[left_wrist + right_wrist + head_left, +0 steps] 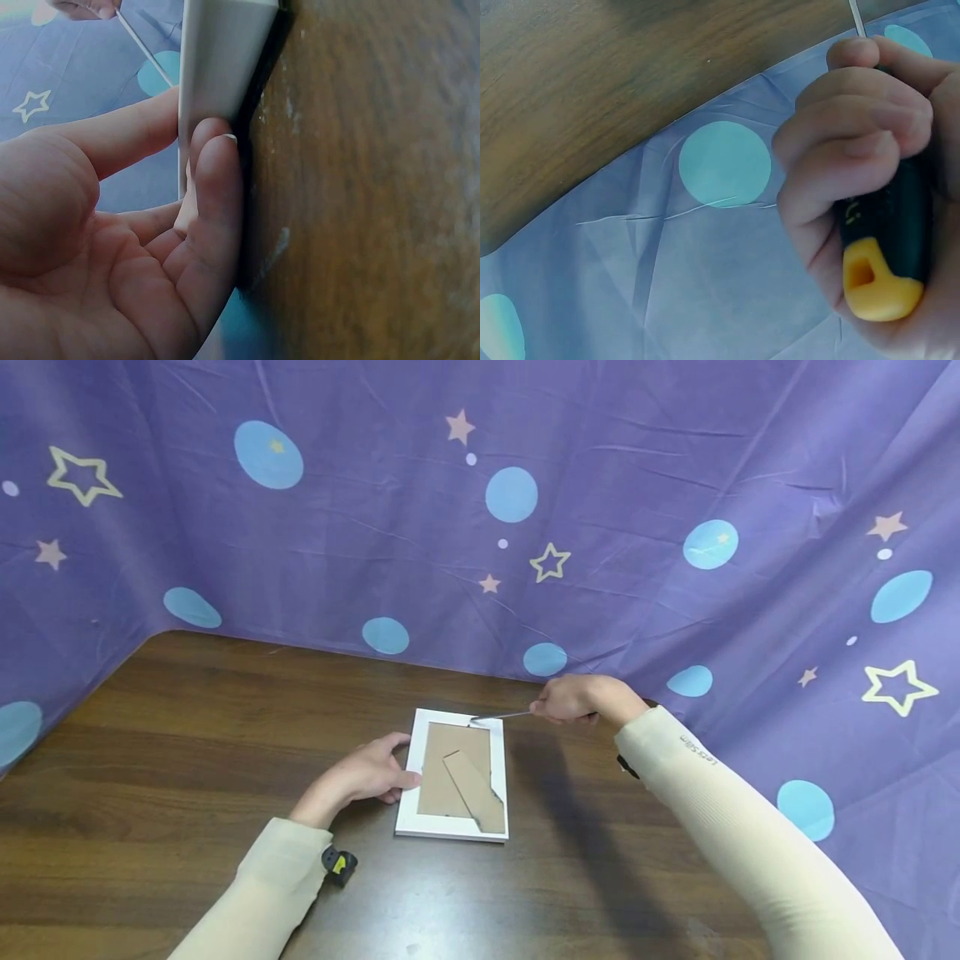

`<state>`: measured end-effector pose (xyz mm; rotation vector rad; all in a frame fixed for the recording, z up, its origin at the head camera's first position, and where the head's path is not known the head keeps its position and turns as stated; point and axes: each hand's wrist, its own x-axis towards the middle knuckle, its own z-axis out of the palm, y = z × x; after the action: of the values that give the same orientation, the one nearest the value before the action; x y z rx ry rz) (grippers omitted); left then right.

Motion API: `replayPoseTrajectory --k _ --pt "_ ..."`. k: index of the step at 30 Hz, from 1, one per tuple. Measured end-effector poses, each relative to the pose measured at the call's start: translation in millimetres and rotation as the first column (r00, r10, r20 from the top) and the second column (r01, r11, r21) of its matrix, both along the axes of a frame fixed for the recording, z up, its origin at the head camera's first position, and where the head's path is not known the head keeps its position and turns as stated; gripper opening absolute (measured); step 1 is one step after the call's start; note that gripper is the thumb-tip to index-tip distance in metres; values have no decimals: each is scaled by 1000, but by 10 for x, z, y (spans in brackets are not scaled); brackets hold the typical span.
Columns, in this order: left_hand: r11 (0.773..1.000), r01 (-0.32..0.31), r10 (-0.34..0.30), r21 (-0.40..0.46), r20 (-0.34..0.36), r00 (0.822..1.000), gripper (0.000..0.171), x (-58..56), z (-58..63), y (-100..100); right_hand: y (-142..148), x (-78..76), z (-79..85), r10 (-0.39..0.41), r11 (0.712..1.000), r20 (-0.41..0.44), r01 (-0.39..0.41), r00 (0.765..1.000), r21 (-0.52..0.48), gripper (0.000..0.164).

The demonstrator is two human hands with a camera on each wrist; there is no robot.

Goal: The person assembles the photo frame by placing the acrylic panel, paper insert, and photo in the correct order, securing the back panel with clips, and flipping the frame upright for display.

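A white picture frame [408, 823] lies back side up, with a brown backing board [438, 752] and a slanted stand flap [474, 789] on it. My left hand [372, 770] grips its left edge. In the left wrist view the thumb lies on the frame's face and the fingers [217, 180] bear on its side, close over the wood. My right hand [572, 699] holds a screwdriver [885, 281] with a dark and yellow handle. Its thin metal shaft [513, 715] reaches to the top edge of the backing, where the tip overlaps a small dark tab.
Brown wooden table [187, 760] spreads around the frame. Behind and to both sides hangs a purple curtain [420, 543] with stars and blue spots, meeting the table close beyond my right hand. A black wrist strap [340, 865] sits on the left sleeve.
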<state>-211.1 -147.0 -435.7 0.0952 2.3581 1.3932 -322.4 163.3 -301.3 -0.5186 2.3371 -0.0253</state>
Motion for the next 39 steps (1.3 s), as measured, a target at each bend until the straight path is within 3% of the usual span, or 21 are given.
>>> replayPoseTrajectory --k 12,20,26,33,39 --pt "1000 -6 6 14 -6 1000 82 29 20 -11 -89 13 30 26 999 16 -26 1000 33 56" --pt "1000 -16 16 4 -6 1000 81 17 0 6 -187 26 105 -66 994 86 57 994 94 57" --pt "999 -33 33 -18 -6 999 81 14 17 23 -279 32 198 -159 979 146 137 976 148 55" --pt "999 -39 39 -31 -7 999 79 28 25 29 -406 -19 305 -303 945 217 262 928 198 50" --pt "999 -32 31 -25 -8 999 79 27 14 14 -459 -97 366 -343 930 239 293 909 221 41"
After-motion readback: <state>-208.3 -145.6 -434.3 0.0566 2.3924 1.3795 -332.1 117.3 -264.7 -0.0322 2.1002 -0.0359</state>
